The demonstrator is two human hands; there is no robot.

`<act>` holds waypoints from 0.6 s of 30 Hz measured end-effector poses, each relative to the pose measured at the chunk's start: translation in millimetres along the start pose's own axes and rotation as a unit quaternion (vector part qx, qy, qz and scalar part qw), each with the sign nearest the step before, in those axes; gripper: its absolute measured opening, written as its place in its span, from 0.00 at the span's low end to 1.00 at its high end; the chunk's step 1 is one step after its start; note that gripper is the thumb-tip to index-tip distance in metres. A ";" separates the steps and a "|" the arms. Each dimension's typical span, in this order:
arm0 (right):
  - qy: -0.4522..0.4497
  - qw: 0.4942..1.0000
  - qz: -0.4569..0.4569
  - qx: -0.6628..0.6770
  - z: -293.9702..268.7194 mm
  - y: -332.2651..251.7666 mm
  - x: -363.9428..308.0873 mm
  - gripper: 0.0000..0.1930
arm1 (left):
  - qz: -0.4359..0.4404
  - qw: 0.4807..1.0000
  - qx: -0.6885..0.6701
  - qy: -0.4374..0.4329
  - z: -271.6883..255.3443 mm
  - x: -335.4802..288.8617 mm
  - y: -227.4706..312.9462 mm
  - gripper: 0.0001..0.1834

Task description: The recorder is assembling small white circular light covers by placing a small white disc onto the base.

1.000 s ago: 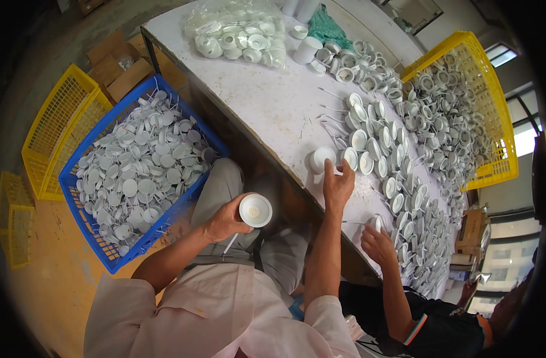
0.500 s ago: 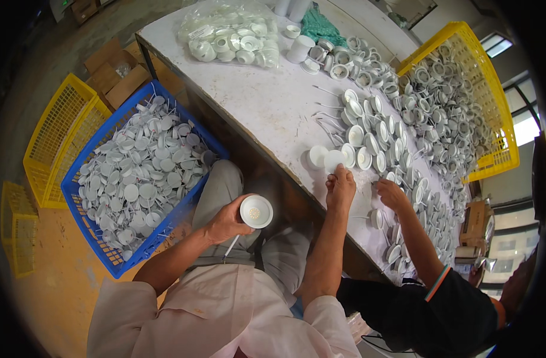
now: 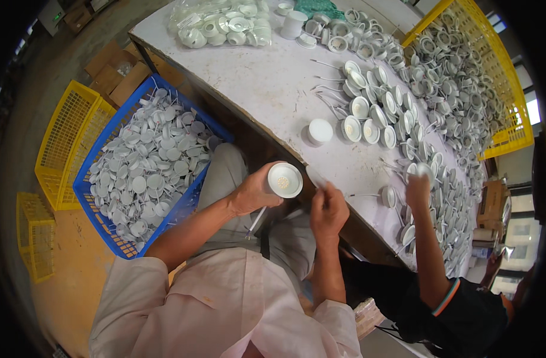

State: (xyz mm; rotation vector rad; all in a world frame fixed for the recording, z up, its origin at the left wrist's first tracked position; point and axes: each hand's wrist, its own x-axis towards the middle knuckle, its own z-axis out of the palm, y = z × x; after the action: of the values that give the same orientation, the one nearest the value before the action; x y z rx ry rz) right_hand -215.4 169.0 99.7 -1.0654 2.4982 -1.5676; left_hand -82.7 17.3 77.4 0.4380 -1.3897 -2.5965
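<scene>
My left hand (image 3: 253, 192) is closed round a small round white LED light (image 3: 285, 180). Its open face is turned up, showing a dotted yellowish LED centre, and a white cable (image 3: 257, 221) hangs below it. A thin white disc (image 3: 314, 176) is pinched in my right hand (image 3: 329, 210), tilted nearly edge-on, just right of the light and apart from it. On the table beyond stands a short stack of white discs (image 3: 320, 130). Right of that stack, rows of similar open-faced lights (image 3: 361, 107) lie with their cables trailing.
A blue basket (image 3: 109, 235) full of finished-looking white lights stands at my left, beside yellow crates (image 3: 64, 146). The white table (image 3: 249, 89) bears a bag of white parts (image 3: 222, 24) and a tipped yellow crate (image 3: 504, 71). A co-worker's hand (image 3: 419, 191) reaches among the lights at right.
My right hand has drawn back from the disc stack toward my left hand, carrying one disc. The light in my left hand has risen slightly rightward. The co-worker's hand has moved right.
</scene>
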 end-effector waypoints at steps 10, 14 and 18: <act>-0.051 0.937 -0.324 -0.121 2.9 -4.6 -20.0 0.27 | 0.006 1.000 -0.003 0.007 26.3 3.0 1.1 0.32; -0.051 0.936 -0.318 -0.139 2.9 -6.9 -21.4 0.27 | -0.009 0.999 0.021 0.035 31.4 3.1 2.9 0.28; -0.034 0.935 -0.321 -0.144 2.7 -7.9 -22.4 0.28 | -0.016 0.999 0.036 0.036 33.0 2.0 2.2 0.28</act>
State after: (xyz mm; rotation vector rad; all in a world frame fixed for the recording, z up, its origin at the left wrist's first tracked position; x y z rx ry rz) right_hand -192.9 176.9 97.1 -2.1035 2.5229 -1.2186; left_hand -95.5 41.5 96.2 0.5627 -1.4661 -2.5347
